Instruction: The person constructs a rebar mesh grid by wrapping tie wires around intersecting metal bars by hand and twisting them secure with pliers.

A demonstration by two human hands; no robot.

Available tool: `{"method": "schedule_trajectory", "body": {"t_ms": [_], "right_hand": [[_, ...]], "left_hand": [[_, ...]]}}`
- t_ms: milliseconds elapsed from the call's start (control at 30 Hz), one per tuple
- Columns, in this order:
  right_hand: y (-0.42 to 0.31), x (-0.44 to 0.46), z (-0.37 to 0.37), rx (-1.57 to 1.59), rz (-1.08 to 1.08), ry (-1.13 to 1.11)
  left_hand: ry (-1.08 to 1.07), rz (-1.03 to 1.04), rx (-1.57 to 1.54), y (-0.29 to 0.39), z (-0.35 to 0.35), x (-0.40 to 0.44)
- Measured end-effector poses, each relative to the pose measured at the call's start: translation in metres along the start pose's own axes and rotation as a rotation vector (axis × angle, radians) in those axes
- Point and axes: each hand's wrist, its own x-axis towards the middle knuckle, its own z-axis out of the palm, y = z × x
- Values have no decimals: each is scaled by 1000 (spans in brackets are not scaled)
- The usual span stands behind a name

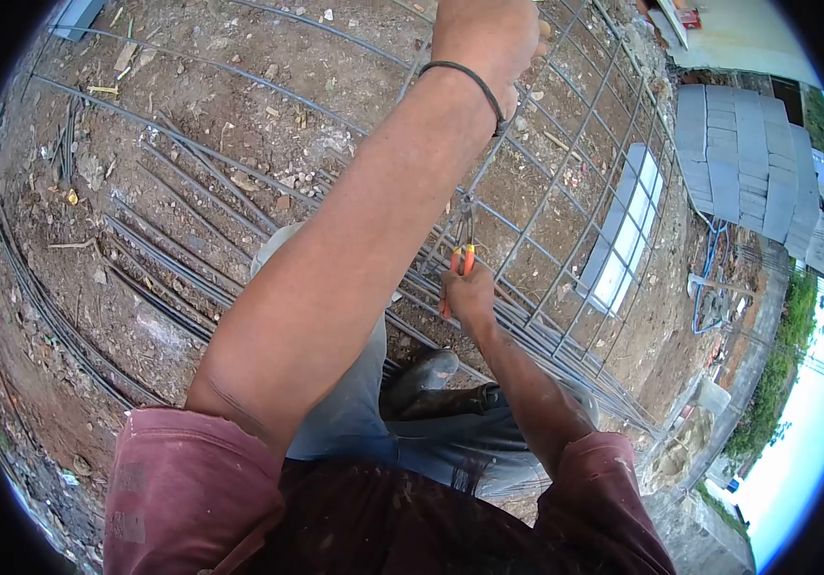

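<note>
My right hand (469,295) is closed around the orange handles of a pair of pincers (469,259). Their dark jaws point away from me and meet a crossing of the steel rebar mesh (527,233). Whether a tie wire sits in the jaws is too small to tell. Stretched out at the top edge of the view, my left hand (490,36) has a dark band at its wrist and hangs over the mesh. Its fingers look curled, mostly hidden behind the hand, and what they hold cannot be seen.
Loose rebar rods (167,257) lie across the dirt to the left and under the mesh. Beyond the grid rests a pale board (623,230). Stacked grey blocks (738,158) stand at the right, near a blue hose (714,278). My boot (421,374) is among the rods.
</note>
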Motion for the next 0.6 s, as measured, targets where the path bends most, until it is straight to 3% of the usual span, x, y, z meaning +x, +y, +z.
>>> {"method": "schedule_trajectory", "body": {"t_ms": [67,133,300,367,400,467,600], "right_hand": [[-9,2,-3,-13,-37,20],[-26,-1,-26,-136,68,-123],[-79,1,-73,-328,101,-291],[-101,1,-85,-779,10,-248],[-99,6,-96,-783,12,-251],[-89,19,-114,-1472,-829,-217],[-110,10,-113,-1811,-893,-124]], "left_hand": [[-23,85,109,1,-1,-1],[-16,-70,165,0,0,-5],[-10,-115,52,0,5,-10],[-18,-87,45,-5,5,3],[-10,-121,-43,-13,5,19],[3,-157,-133,-15,6,24],[58,-209,-230,-5,13,13]]}}
